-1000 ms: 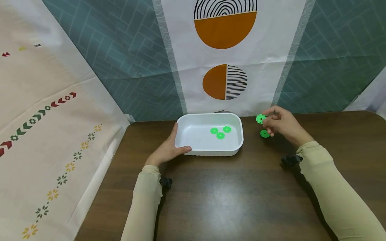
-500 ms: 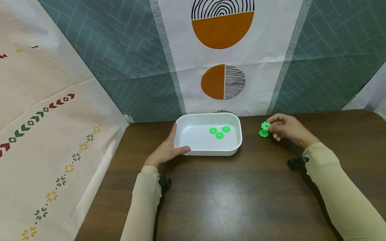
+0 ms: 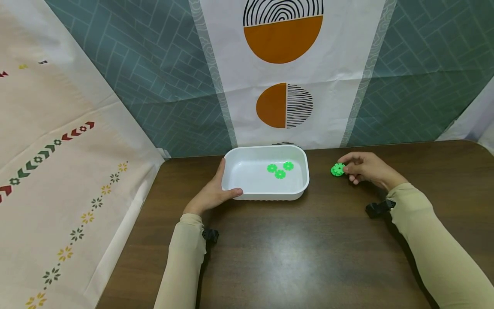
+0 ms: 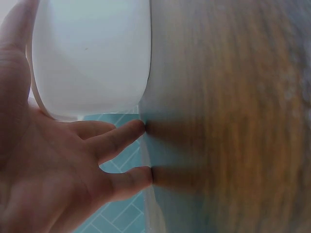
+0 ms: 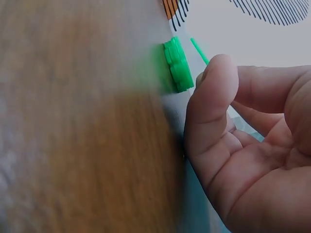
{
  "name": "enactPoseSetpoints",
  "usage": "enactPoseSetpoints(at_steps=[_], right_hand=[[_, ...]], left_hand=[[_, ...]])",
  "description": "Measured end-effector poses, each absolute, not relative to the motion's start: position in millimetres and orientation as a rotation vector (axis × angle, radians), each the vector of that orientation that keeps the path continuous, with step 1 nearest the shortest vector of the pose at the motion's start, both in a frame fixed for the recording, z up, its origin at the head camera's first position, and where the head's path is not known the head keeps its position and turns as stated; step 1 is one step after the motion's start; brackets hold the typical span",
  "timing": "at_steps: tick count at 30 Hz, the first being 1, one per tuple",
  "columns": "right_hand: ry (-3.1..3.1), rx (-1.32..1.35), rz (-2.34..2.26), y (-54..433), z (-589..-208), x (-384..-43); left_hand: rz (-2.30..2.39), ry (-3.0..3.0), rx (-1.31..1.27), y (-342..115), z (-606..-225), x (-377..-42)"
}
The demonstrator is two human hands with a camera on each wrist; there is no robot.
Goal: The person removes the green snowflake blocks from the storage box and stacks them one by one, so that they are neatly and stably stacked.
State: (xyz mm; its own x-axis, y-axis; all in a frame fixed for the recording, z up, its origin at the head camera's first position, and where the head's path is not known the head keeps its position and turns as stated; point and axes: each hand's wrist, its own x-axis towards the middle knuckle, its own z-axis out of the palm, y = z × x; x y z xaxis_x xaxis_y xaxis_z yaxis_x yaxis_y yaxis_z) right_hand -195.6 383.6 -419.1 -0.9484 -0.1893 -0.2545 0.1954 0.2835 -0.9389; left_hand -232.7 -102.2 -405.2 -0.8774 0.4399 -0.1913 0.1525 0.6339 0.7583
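My left hand lies against the left end of a white rectangular plastic tub, thumb along its front rim. In the left wrist view its fingers are spread, tips down at the wooden surface beside the tub wall. Three green notched discs lie inside the tub toward the right. To the right of the tub, my right hand pinches another green notched disc between thumb and forefinger. It is held tilted close over a short green stack of discs on the table.
The dark brown wooden table runs back to a teal and white patterned cloth. A cream cloth with printed motifs hangs at the left. Black wrist cameras sit on both sleeves.
My right hand moved slightly right and down, bringing its disc from beyond the stack to overlapping it. The left hand stays at the tub; the view has shifted a little.
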Motion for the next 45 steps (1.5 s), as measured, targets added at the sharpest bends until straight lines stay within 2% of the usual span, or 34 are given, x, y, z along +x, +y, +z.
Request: enactPoseSetpoints(at_steps=[45], right_hand=[[2.296,0.090,-1.634,377.6,-418.9,-205.0]], left_hand=[[1.124,2.485,0.469,-99.9,-403.3,-233.5]])
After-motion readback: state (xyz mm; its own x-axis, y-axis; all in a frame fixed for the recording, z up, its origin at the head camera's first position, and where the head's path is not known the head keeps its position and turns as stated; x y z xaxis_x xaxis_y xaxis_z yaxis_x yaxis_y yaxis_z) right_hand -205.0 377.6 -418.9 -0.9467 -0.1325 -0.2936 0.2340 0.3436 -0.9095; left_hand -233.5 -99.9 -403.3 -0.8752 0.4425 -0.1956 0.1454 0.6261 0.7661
